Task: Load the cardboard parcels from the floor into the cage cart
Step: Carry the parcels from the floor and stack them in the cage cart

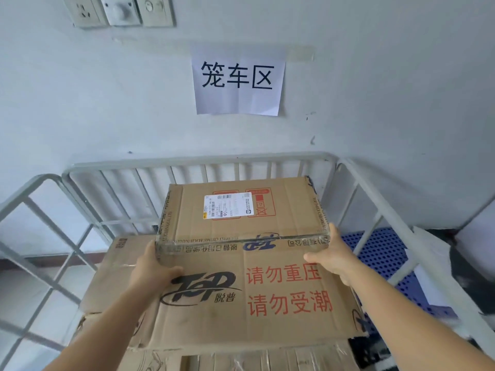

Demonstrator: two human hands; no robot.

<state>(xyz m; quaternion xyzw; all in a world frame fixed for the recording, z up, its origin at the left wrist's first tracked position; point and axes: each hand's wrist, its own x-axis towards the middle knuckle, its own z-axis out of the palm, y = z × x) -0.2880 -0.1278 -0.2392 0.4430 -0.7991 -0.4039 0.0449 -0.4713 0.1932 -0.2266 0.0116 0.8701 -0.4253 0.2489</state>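
A flat cardboard parcel (241,210) with a white shipping label lies on top of a larger printed cardboard parcel (241,295) inside the grey metal cage cart (198,159). My left hand (152,269) grips the flat parcel's near left corner. My right hand (332,253) grips its near right corner. More cardboard parcels (187,361) sit below the large one, partly hidden.
The cart's barred sides rise at left (40,199) and right (375,204), its back rail against a white wall. A paper sign (238,79) hangs above. A blue perforated panel (380,253) lies to the right, inside the cart. Wall sockets (120,9) are at upper left.
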